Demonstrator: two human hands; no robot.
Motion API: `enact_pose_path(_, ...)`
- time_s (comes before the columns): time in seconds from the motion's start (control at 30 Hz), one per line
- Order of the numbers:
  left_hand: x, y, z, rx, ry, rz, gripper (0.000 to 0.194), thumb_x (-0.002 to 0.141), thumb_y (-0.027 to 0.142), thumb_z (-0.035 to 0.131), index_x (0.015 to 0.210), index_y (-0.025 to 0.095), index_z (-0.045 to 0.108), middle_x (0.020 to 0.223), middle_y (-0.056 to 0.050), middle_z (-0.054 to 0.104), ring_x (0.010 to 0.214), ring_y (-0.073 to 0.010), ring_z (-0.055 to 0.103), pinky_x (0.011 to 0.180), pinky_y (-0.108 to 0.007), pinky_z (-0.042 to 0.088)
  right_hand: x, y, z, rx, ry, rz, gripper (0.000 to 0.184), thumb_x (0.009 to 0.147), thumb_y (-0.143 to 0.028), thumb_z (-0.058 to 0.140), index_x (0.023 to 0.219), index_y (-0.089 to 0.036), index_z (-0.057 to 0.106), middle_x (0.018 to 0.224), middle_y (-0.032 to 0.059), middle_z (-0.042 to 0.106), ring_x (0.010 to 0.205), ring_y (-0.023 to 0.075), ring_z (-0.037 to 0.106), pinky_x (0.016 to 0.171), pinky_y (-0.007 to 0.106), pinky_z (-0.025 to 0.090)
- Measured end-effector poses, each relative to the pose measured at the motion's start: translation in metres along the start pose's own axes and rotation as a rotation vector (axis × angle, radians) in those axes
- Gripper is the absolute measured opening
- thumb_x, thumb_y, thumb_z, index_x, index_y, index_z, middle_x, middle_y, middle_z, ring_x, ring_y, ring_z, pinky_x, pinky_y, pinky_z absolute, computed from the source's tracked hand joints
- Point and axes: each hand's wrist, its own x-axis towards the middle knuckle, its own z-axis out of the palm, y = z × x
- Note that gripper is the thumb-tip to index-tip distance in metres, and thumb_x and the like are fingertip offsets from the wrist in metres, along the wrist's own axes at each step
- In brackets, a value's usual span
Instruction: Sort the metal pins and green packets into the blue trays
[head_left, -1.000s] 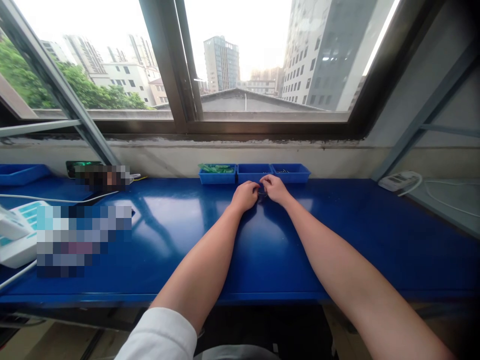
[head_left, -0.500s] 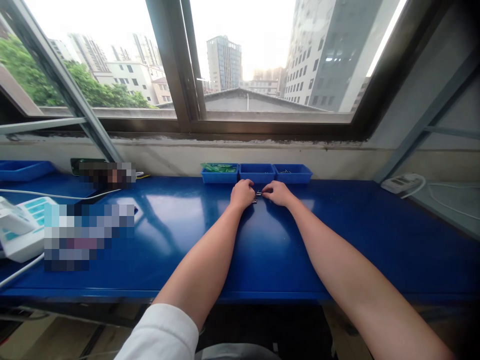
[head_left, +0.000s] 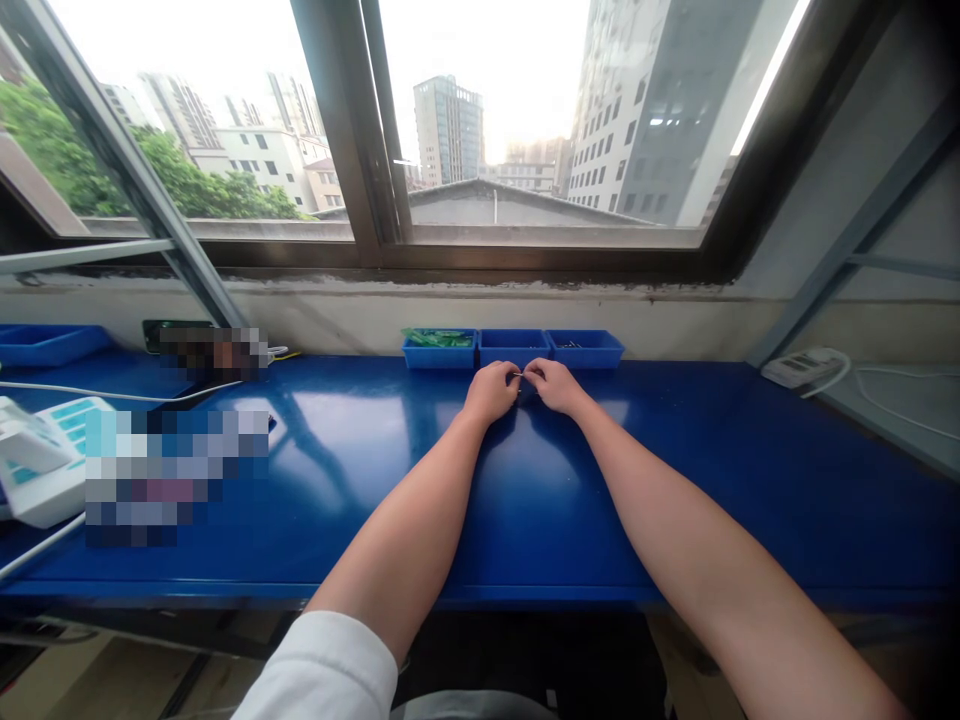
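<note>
Head view: my left hand (head_left: 491, 391), right hand (head_left: 553, 385) near tabletop (head_left: 525, 510) far edge
Thin metal piece (head_left: 518, 375): between them, axis left-right
Grip: fingers narrow, holder can't tell

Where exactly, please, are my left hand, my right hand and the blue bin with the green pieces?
Left hand (head_left: 490, 393), head view, on the back of the hand.
Right hand (head_left: 556, 386), head view, on the back of the hand.
Blue bin (head_left: 441, 358), head view, on its front wall.
</note>
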Motion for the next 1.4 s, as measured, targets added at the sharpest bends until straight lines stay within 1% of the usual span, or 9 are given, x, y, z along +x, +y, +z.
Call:
enact_pose_path(0.13, 0.0, -0.002, -0.001, 0.026, 0.017, -0.025, 0.022, 0.085, 0.025, 0.05, 0.096, 0.023, 0.07, 0.098, -0.004, 0.067, 0.092, -0.0179, 0.06, 0.086, -0.028, 0.047, 0.003, 0.005, 0.001, 0.101, 0.039, 0.003, 0.013, 0.079, -0.024, 0.053, 0.08, -0.016, 0.063, 0.076, 0.0033, 0.066, 0.068, 0.014, 0.058, 0.066, 0.025, 0.044)
enact_pose_path(0.33, 0.0, -0.003, -0.001, 0.02, 0.005, 0.038, 0.022, 0.084, 0.031, 0.054, 0.091, 0.023, 0.073, 0.099, -0.003, 0.068, 0.092, -0.0179, 0.061, 0.086, -0.026, 0.047, 0.007, 0.014, 0.003, 0.186, 0.112, 0.033, 0.013, 0.074, -0.027, 0.058, 0.078, -0.016, 0.064, 0.076, 0.0044, 0.067, 0.069, 0.0152, 0.06, 0.07, 0.028, 0.047)
enact_pose_path(0.5, 0.0, -0.003, -0.003, 0.045, 0.004, 0.0, 0.025, 0.087, 0.031, 0.05, 0.09, 0.025, 0.073, 0.1, -0.003, 0.068, 0.092, -0.0173, 0.061, 0.085, -0.026, 0.047, 0.005, 0.008, 0.0, 0.372, 0.182, 0.07, 0.018, 0.065, -0.032, 0.064, 0.071, -0.015, 0.064, 0.067, 0.0027, 0.065, 0.063, 0.0149, 0.058, 0.064, 0.028, 0.047)
enact_pose_path(0.63, 0.0, -0.007, -0.001, 0.042, 0.011, 0.034, 0.025, 0.088, 0.03, 0.049, 0.089, 0.024, 0.073, 0.098, -0.003, 0.067, 0.09, -0.0171, 0.061, 0.083, -0.026, 0.047, 0.002, 0.004, -0.004, 0.487, 0.172, 0.139, 0.017, 0.062, -0.032, 0.065, 0.067, -0.016, 0.065, 0.061, 0.0017, 0.064, 0.059, 0.0141, 0.055, 0.059, 0.027, 0.044)
enact_pose_path(0.8, 0.001, -0.009, 0.002, 0.035, 0.088, -0.008, 0.037, 0.086, 0.032, 0.052, 0.12, 0.019, 0.059, 0.11, -0.008, 0.064, 0.099, -0.0206, 0.06, 0.088, -0.03, 0.046, 0.002, 0.005, -0.006, 0.519, 0.228, 0.158, 0.018, 0.065, -0.032, 0.062, 0.069, -0.016, 0.068, 0.066, 0.0035, 0.067, 0.063, 0.0162, 0.058, 0.062, 0.028, 0.046)
enact_pose_path(0.9, 0.001, -0.009, 0.001, 0.053, 0.091, -0.089, 0.045, 0.085, 0.026, 0.052, 0.129, 0.018, 0.049, 0.117, -0.009, 0.061, 0.105, -0.0217, 0.058, 0.091, -0.031, 0.045, 0.005, 0.01, -0.007, 0.47, 0.325, 0.163, 0.019, 0.066, -0.031, 0.06, 0.075, -0.017, 0.07, 0.076, 0.004, 0.07, 0.075, 0.0188, 0.062, 0.072, 0.031, 0.048)
enact_pose_path(1.07, 0.0, -0.008, -0.001, 0.094, 0.04, -0.161, 0.039, 0.084, 0.021, 0.049, 0.123, 0.018, 0.052, 0.12, -0.01, 0.058, 0.106, -0.022, 0.057, 0.091, -0.031, 0.045, 0.004, 0.014, -0.01, 0.216, 0.448, 0.214, 0.029, 0.068, -0.026, 0.055, 0.092, -0.017, 0.07, 0.091, 0.0053, 0.07, 0.079, 0.0201, 0.06, 0.079, 0.034, 0.047)
enact_pose_path(1.27, 0.0, -0.009, 0.001, 0.112, 0.026, -0.154, 0.036, 0.084, 0.021, 0.046, 0.118, 0.017, 0.054, 0.117, -0.01, 0.059, 0.106, -0.0225, 0.057, 0.091, -0.032, 0.044, 0.0, 0.01, -0.01, -0.155, 0.491, 0.178, 0.041, 0.073, -0.022, 0.05, 0.112, -0.015, 0.064, 0.111, 0.009, 0.065, 0.107, 0.0266, 0.046, 0.095, 0.041, 0.037)
enact_pose_path(1.4, 0.0, -0.009, 0.001, 0.116, 0.018, -0.167, 0.036, 0.084, 0.02, 0.045, 0.118, 0.018, 0.055, 0.118, -0.009, 0.059, 0.106, -0.0222, 0.057, 0.091, -0.031, 0.045, 0.001, 0.013, -0.011, -0.272, 0.519, 0.225, 0.046, 0.073, -0.02, 0.049, 0.116, -0.017, 0.062, 0.115, 0.0067, 0.063, 0.105, 0.0279, 0.042, 0.094, 0.045, 0.034)
